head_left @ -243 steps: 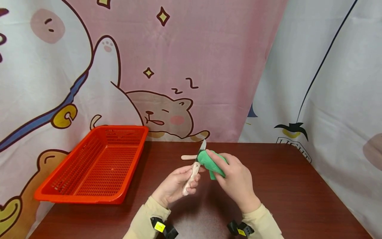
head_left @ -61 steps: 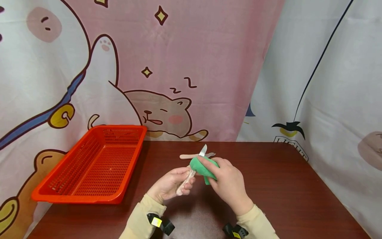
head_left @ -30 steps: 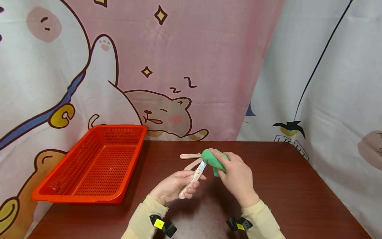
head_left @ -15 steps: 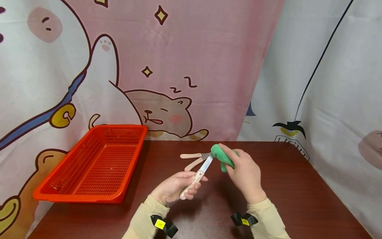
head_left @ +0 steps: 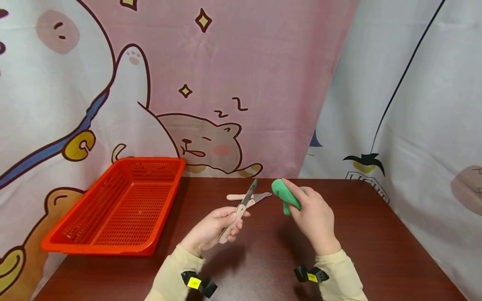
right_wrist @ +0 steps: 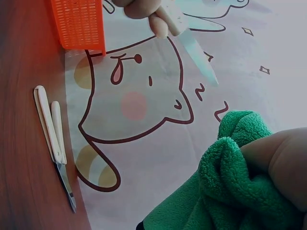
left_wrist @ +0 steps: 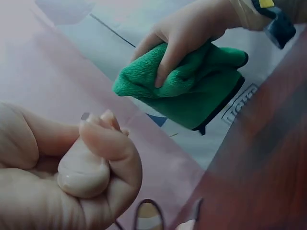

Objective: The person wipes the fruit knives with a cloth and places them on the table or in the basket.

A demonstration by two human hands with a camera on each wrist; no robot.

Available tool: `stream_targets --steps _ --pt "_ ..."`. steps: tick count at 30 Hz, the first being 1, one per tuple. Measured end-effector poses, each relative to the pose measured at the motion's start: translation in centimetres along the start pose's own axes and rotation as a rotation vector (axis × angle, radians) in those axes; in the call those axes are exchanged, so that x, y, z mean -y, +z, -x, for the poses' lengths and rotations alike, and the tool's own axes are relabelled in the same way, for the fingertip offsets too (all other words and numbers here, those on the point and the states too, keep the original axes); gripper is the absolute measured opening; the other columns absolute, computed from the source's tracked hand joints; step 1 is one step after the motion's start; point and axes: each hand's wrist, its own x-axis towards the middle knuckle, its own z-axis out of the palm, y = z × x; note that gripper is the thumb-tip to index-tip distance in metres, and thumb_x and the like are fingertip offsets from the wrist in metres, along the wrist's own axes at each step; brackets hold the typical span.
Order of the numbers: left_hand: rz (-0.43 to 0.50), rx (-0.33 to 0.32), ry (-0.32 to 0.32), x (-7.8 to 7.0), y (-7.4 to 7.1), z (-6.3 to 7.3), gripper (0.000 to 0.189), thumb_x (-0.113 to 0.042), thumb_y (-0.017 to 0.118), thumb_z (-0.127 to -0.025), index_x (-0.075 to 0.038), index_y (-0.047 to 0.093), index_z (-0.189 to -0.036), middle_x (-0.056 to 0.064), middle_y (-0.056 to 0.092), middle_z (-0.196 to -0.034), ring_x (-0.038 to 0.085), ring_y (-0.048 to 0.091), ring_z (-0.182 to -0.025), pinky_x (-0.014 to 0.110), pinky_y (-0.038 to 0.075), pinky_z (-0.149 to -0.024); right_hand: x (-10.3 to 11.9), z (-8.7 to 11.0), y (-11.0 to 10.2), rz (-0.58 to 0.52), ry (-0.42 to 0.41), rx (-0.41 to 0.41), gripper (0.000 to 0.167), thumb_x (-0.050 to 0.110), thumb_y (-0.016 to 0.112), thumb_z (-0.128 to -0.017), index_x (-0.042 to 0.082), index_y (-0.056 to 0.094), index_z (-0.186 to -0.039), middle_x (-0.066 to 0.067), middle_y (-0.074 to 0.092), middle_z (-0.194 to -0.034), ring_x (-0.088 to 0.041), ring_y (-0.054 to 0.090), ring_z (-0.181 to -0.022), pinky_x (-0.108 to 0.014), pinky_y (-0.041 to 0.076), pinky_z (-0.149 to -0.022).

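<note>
In the head view my left hand [head_left: 211, 229] grips a folding knife [head_left: 234, 223] by its pale handle, the blade unfolded and slanting up and away. My right hand [head_left: 316, 215] pinches a bunched green cloth [head_left: 285, 195] to the right of the blade, apart from it. The left wrist view shows the handle's rounded end [left_wrist: 84, 175] inside the curled fingers, and the cloth [left_wrist: 201, 100] hanging in folds with a dark edge. In the right wrist view the knife [right_wrist: 197, 55] points its tip towards the cloth [right_wrist: 235, 167].
Two more pale-handled knives [head_left: 235, 197] lie on the brown table [head_left: 376, 238] behind the held one, close together and partly overlapped by it in the head view. A red perforated basket [head_left: 152, 234] stands at the left. A printed curtain [head_left: 271, 83] hangs behind the table.
The cloth was wrapped on the blade, slid up along it to the tip, and has come off to the right with my right hand. My left hand has shifted slightly left, turning the knife more upright.
</note>
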Motion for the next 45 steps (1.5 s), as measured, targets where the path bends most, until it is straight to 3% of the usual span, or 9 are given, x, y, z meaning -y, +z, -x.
stream_targets --steps 5,10,18,26,35,39,45 --pt "-0.203 -0.092 -0.001 -2.8 -0.1 0.2 0.022 -0.006 0.040 -0.105 0.006 0.057 -0.112 0.003 0.055 -0.080 0.009 0.051 -0.063 0.020 0.044 -0.054 0.0 0.1 0.0 -0.018 0.011 0.010 0.066 0.009 0.081 -0.078 0.029 0.060 -0.137 -0.008 0.066 -0.104 -0.029 0.063 -0.088 -0.044 0.051 -0.053" --pt "-0.401 -0.151 -0.030 -6.0 -1.2 0.2 0.027 -0.008 0.041 -0.105 0.011 0.055 -0.118 0.006 0.056 -0.082 0.011 0.050 -0.062 0.021 0.043 -0.053 -0.2 0.1 0.2 -0.032 0.024 0.033 0.065 0.009 0.081 -0.078 0.028 0.060 -0.137 -0.007 0.066 -0.101 -0.028 0.063 -0.088 -0.045 0.052 -0.057" --pt "-0.631 -0.302 -0.099 -10.5 -4.7 0.6 0.028 -0.008 0.042 -0.105 0.012 0.052 -0.123 0.007 0.055 -0.083 0.014 0.050 -0.066 0.024 0.046 -0.056 -0.5 0.3 0.6 -0.039 0.053 0.065 0.066 0.008 0.081 -0.079 0.028 0.060 -0.137 -0.008 0.066 -0.101 -0.029 0.063 -0.088 -0.046 0.053 -0.058" --pt "-0.830 -0.448 -0.206 -14.1 -9.4 2.1 0.029 -0.013 0.042 -0.106 0.010 0.052 -0.121 0.010 0.056 -0.085 0.016 0.052 -0.068 0.025 0.048 -0.057 -0.7 0.3 0.8 -0.035 0.077 0.099 0.065 0.011 0.081 -0.080 0.027 0.059 -0.138 -0.009 0.066 -0.104 -0.030 0.064 -0.090 -0.048 0.054 -0.060" --pt "-0.916 -0.505 -0.268 -15.4 -15.1 4.6 0.035 -0.014 0.037 -0.108 0.014 0.046 -0.126 0.006 0.055 -0.085 0.015 0.053 -0.068 0.026 0.051 -0.060 -0.7 0.1 0.7 -0.041 0.074 0.106 0.065 0.012 0.082 -0.080 0.027 0.058 -0.139 -0.010 0.066 -0.106 -0.030 0.064 -0.092 -0.049 0.054 -0.063" --pt "-0.939 -0.526 -0.308 -15.4 -17.1 5.8 0.038 -0.017 0.036 -0.108 0.016 0.045 -0.126 0.006 0.056 -0.085 0.014 0.054 -0.068 0.026 0.050 -0.058 -0.6 0.2 0.5 -0.049 0.071 0.102 0.066 0.011 0.082 -0.080 0.027 0.058 -0.139 -0.010 0.066 -0.106 -0.030 0.063 -0.092 -0.050 0.054 -0.065" --pt "-1.003 -0.574 -0.354 -14.5 -20.1 7.3 0.032 -0.007 0.037 -0.105 0.020 0.047 -0.119 0.013 0.059 -0.086 0.018 0.054 -0.070 0.030 0.049 -0.060 -0.3 0.2 0.1 -0.063 0.068 0.097 0.067 0.010 0.082 -0.079 0.027 0.059 -0.139 -0.010 0.067 -0.107 -0.030 0.063 -0.093 -0.050 0.054 -0.065"
